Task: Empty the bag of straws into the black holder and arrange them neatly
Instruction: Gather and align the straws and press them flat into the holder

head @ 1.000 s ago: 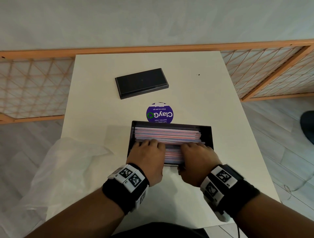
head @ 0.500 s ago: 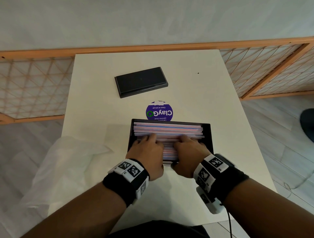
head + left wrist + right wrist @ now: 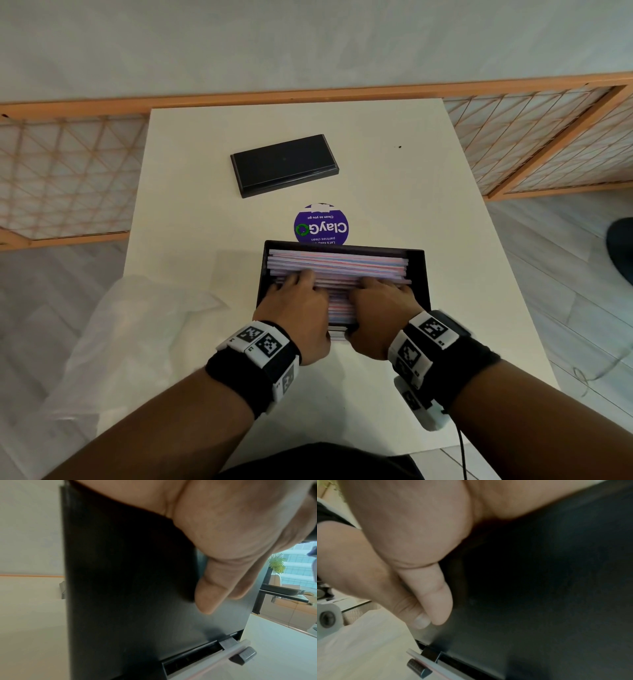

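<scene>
The black holder [image 3: 420, 274] stands open-topped in the middle of the table, filled with pink, blue and white straws [image 3: 339, 263] lying lengthwise. My left hand [image 3: 295, 301] and right hand [image 3: 381, 303] lie side by side on the near half of the stack, fingers spread flat over the straws. In the wrist views the left thumb [image 3: 211, 595] and right thumb [image 3: 433, 596] lie against the holder's black front wall [image 3: 128, 588]. One straw [image 3: 223, 654] lies in the slot at the wall's foot. The near straws are hidden under my hands.
The holder's black lid [image 3: 284, 165] lies flat at the back left of the white table [image 3: 411, 192]. A purple round sticker [image 3: 321, 226] sits just behind the holder. The clear plastic bag [image 3: 137, 342] lies crumpled off the table's left edge. A wooden lattice screen [image 3: 534, 137] runs behind.
Both hands have slid away from me across the straws, fingers now further into the holder. The holder, lid and bag stay in place.
</scene>
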A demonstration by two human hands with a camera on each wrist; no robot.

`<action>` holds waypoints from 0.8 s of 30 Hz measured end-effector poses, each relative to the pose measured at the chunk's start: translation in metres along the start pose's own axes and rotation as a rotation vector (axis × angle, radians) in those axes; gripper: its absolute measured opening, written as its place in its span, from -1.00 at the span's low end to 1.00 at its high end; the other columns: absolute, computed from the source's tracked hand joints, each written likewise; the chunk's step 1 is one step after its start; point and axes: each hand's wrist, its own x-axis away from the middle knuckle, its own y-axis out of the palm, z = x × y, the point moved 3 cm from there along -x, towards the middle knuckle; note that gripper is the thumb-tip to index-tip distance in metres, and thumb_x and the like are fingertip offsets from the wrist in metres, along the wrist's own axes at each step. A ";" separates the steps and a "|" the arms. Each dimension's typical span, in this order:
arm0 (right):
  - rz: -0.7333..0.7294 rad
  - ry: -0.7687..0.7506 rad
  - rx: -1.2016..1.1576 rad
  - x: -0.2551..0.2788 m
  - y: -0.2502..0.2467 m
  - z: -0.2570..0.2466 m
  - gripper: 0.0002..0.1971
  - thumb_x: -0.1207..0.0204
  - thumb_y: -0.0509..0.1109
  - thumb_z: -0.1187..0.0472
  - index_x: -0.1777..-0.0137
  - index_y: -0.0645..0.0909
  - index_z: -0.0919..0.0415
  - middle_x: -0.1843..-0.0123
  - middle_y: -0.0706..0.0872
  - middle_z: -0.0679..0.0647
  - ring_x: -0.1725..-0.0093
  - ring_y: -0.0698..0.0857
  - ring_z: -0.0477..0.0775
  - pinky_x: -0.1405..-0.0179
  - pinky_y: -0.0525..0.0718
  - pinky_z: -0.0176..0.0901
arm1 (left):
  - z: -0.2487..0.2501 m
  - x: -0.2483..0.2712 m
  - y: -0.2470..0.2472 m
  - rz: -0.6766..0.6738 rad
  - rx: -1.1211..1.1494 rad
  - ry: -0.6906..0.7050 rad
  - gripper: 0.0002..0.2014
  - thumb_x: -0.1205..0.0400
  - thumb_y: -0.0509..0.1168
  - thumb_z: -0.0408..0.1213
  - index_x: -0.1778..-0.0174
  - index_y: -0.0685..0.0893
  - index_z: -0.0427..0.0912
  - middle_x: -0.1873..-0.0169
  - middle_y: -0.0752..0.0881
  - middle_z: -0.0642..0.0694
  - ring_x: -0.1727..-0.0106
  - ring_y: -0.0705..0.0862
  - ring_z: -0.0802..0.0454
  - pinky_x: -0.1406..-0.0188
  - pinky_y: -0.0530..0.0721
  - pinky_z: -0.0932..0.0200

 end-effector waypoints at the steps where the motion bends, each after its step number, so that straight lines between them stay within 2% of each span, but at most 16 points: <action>1: 0.011 -0.002 -0.012 0.000 0.001 0.000 -0.54 -0.36 0.35 -0.05 -0.28 0.53 -0.02 -0.27 0.64 0.01 -0.31 0.62 0.19 -0.43 0.44 0.15 | 0.000 0.000 0.000 0.000 0.004 -0.002 -0.58 -0.50 0.34 0.03 -0.26 0.62 -0.02 -0.28 0.43 -0.08 -0.37 0.49 -0.13 -0.42 0.49 -0.12; 3: 0.029 0.003 -0.039 0.000 0.003 -0.001 -0.53 -0.35 0.33 -0.02 -0.27 0.42 0.04 -0.16 0.73 0.01 -0.23 0.69 0.21 -0.41 0.44 0.16 | 0.000 -0.001 0.000 0.001 0.004 0.004 -0.57 -0.51 0.34 0.03 -0.28 0.60 -0.02 -0.27 0.49 -0.08 -0.36 0.52 -0.13 -0.41 0.49 -0.10; 5: 0.031 0.009 -0.027 0.000 0.004 -0.001 -0.52 -0.36 0.33 -0.03 -0.27 0.37 0.06 -0.15 0.73 0.04 -0.22 0.69 0.23 -0.40 0.41 0.17 | 0.000 0.000 0.000 0.018 -0.005 0.016 -0.53 -0.52 0.34 0.02 -0.32 0.53 -0.04 -0.27 0.57 -0.07 -0.36 0.56 -0.12 -0.43 0.49 -0.08; 9: 0.007 0.011 -0.007 0.002 0.000 -0.002 -0.52 -0.36 0.35 -0.07 -0.31 0.57 -0.05 -0.35 0.50 0.05 -0.42 0.48 0.23 -0.45 0.37 0.20 | 0.000 0.002 -0.001 0.027 -0.004 0.014 -0.57 -0.52 0.35 0.01 -0.25 0.49 -0.04 -0.21 0.69 -0.07 -0.30 0.61 -0.13 -0.40 0.50 -0.07; 11: 0.000 -0.006 0.017 0.003 -0.003 -0.003 -0.55 -0.38 0.36 -0.07 -0.28 0.62 -0.05 -0.33 0.45 0.09 -0.41 0.45 0.25 -0.41 0.42 0.19 | 0.000 0.002 -0.001 0.021 -0.008 0.011 -0.60 -0.52 0.33 0.02 -0.24 0.56 -0.02 -0.26 0.60 -0.06 -0.36 0.53 -0.12 -0.40 0.47 -0.08; 14: 0.005 -0.034 0.000 0.004 -0.004 -0.005 -0.57 -0.41 0.34 -0.04 -0.29 0.58 -0.02 -0.31 0.55 0.07 -0.37 0.54 0.24 -0.41 0.45 0.15 | 0.000 0.001 -0.001 0.015 -0.008 0.018 -0.62 -0.52 0.32 0.03 -0.22 0.63 -0.01 -0.27 0.47 -0.07 -0.39 0.47 -0.12 -0.40 0.48 -0.11; 19: 0.048 -0.036 -0.006 0.002 0.002 -0.005 -0.59 -0.37 0.32 0.00 -0.24 0.52 -0.01 -0.20 0.71 -0.02 -0.28 0.65 0.19 -0.46 0.43 0.14 | 0.000 0.000 0.001 0.031 0.006 0.023 -0.47 -0.51 0.34 0.00 -0.40 0.49 -0.05 -0.29 0.65 -0.08 -0.34 0.61 -0.13 -0.43 0.53 -0.07; 21: 0.042 -0.031 -0.002 0.001 0.003 -0.005 -0.62 -0.37 0.32 -0.01 -0.20 0.55 -0.01 -0.18 0.71 -0.02 -0.26 0.66 0.18 -0.43 0.47 0.12 | 0.000 0.001 0.001 0.039 0.004 0.020 -0.46 -0.51 0.34 0.00 -0.40 0.47 -0.06 -0.28 0.67 -0.08 -0.32 0.62 -0.13 -0.41 0.54 -0.07; 24: 0.034 -0.032 -0.011 0.000 0.004 -0.004 -0.63 -0.37 0.32 -0.01 -0.18 0.59 -0.01 -0.18 0.69 0.00 -0.25 0.65 0.19 -0.41 0.49 0.11 | -0.001 0.000 0.002 0.018 0.016 0.017 -0.51 -0.51 0.34 0.02 -0.34 0.52 -0.03 -0.30 0.61 -0.05 -0.36 0.57 -0.11 -0.42 0.51 -0.09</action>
